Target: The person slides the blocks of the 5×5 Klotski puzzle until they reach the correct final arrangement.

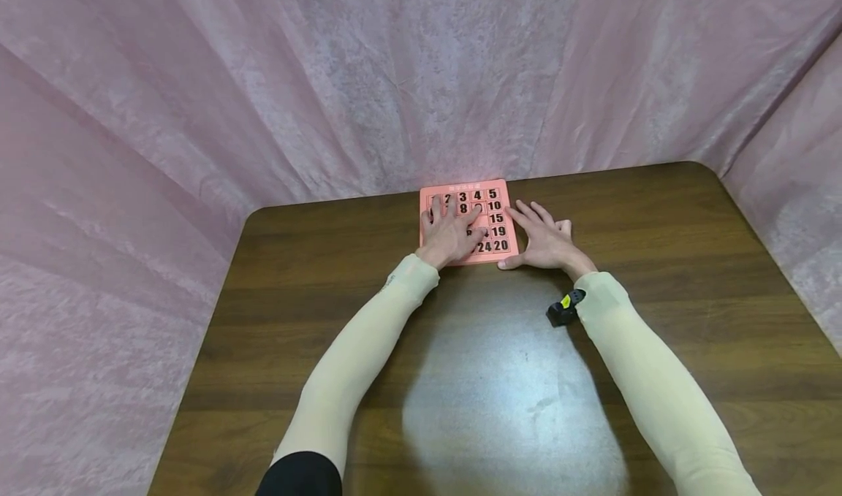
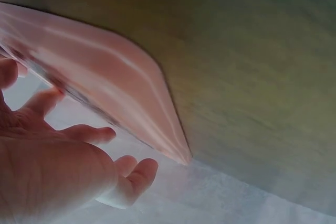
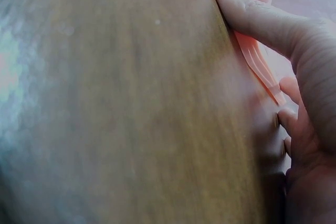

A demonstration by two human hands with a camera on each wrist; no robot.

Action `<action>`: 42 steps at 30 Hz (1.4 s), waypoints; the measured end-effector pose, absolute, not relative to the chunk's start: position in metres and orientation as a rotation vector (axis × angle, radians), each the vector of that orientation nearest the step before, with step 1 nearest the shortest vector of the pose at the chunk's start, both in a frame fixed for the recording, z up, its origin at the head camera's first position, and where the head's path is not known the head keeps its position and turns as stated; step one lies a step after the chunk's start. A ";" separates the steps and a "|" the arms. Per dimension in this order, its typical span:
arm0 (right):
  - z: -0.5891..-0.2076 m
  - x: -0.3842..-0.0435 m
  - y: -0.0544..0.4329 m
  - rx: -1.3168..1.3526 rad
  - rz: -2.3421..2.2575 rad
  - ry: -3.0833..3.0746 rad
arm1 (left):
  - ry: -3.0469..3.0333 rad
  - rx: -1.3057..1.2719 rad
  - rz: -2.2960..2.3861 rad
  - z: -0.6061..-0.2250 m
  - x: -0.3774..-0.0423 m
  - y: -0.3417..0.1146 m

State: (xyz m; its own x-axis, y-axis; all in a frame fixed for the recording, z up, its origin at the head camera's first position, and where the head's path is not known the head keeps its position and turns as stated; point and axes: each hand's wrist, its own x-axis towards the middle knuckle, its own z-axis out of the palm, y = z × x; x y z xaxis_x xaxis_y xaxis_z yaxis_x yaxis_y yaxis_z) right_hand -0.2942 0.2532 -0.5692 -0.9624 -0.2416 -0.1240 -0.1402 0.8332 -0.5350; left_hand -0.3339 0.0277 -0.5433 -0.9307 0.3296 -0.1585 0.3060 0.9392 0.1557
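A pink number slide puzzle [image 1: 503, 246] with black digits lies flat at the table's far edge in the head view. My left hand [image 1: 449, 234] is spread over its left and middle tiles, hiding several numbers. In the left wrist view, the fingers of that hand [image 2: 52, 156] reach over the puzzle's face [image 2: 121, 72]. At the lower right corner is the thumb of my right hand [image 1: 549, 244], whose index fingertip meets the right edge. The right wrist view has this thumb [image 3: 262, 19] against the puzzle's rim [image 3: 257, 59], with the other fingers beyond it.
The brown wooden table [image 1: 283, 321] extends to both sides and toward me, with a bright glare in front. Behind it hangs a pink velvet curtain [image 1: 395, 79], close to the puzzle's far side. A small black device [image 1: 563, 310] sits at my right wrist.
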 end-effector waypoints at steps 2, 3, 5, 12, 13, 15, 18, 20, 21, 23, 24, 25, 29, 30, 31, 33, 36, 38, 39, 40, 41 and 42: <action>-0.571 -0.295 0.253 -0.296 -0.809 2.824 | 2.904 0.474 0.191 -0.544 -0.334 0.027; -0.573 -0.296 0.254 -0.296 -0.812 2.825 | 2.902 0.471 0.192 -0.544 -0.334 0.027; -0.576 -0.298 0.255 -0.296 -0.816 2.820 | 2.896 0.462 0.202 -0.544 -0.335 0.027; -0.575 -0.300 0.255 -0.287 -0.811 2.814 | 2.893 0.459 0.230 -0.542 -0.338 0.029; -0.574 -0.299 0.255 -0.288 -0.808 2.815 | 2.890 0.457 0.229 -0.542 -0.337 0.029; -0.571 -0.297 0.255 -0.288 -0.801 2.813 | 2.879 0.460 0.243 -0.541 -0.335 0.029; -0.570 -0.296 0.254 -0.289 -0.789 2.808 | 2.872 0.485 0.256 -0.539 -0.329 0.031; -0.569 -0.297 0.254 -0.288 -0.787 2.810 | 2.875 0.523 0.249 -0.537 -0.324 0.032; -0.569 -0.296 0.254 -0.287 -0.786 2.812 | 2.878 0.546 0.244 -0.536 -0.321 0.033; -0.567 -0.296 0.254 -0.292 -0.782 2.822 | 2.892 0.593 0.219 -0.534 -0.314 0.034; -0.567 -0.296 0.254 -0.292 -0.780 2.827 | 2.901 0.614 0.202 -0.534 -0.311 0.034; -0.567 -0.296 0.253 -0.294 -0.777 2.832 | 2.906 0.629 0.184 -0.534 -0.308 0.033; -0.567 -0.294 0.253 -0.296 -0.767 2.831 | 2.919 0.651 0.111 -0.537 -0.297 0.029; -0.567 -0.294 0.253 -0.297 -0.765 2.829 | 2.917 0.646 0.097 -0.538 -0.295 0.027; -0.567 -0.294 0.253 -0.297 -0.764 2.827 | 2.916 0.644 0.093 -0.539 -0.293 0.025; -0.566 -0.293 0.254 -0.295 -0.760 2.825 | 2.921 0.645 0.085 -0.541 -0.290 0.022; -0.565 -0.292 0.254 -0.290 -0.750 2.831 | 2.937 0.654 0.092 -0.543 -0.289 0.019; -0.564 -0.292 0.253 -0.287 -0.743 2.835 | 2.947 0.662 0.098 -0.543 -0.289 0.018; -0.564 -0.292 0.253 -0.288 -0.738 2.835 | 2.949 0.662 0.101 -0.543 -0.289 0.018; -0.564 -0.293 0.253 -0.288 -0.737 2.837 | 2.951 0.661 0.102 -0.544 -0.289 0.017; -0.564 -0.293 0.252 -0.290 -0.737 2.837 | 2.951 0.658 0.101 -0.544 -0.289 0.017; -0.565 -0.293 0.252 -0.290 -0.740 2.836 | 2.951 0.654 0.104 -0.544 -0.289 0.017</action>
State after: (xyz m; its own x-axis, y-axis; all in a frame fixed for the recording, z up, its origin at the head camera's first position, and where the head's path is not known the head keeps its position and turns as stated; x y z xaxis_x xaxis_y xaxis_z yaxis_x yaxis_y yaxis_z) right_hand -0.2934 0.2517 -0.5647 -0.9615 -0.2369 -0.1389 -0.1389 0.8559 -0.4982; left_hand -0.2891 0.0167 -0.5435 -0.8998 0.4249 -0.0994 0.4168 0.9043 0.0924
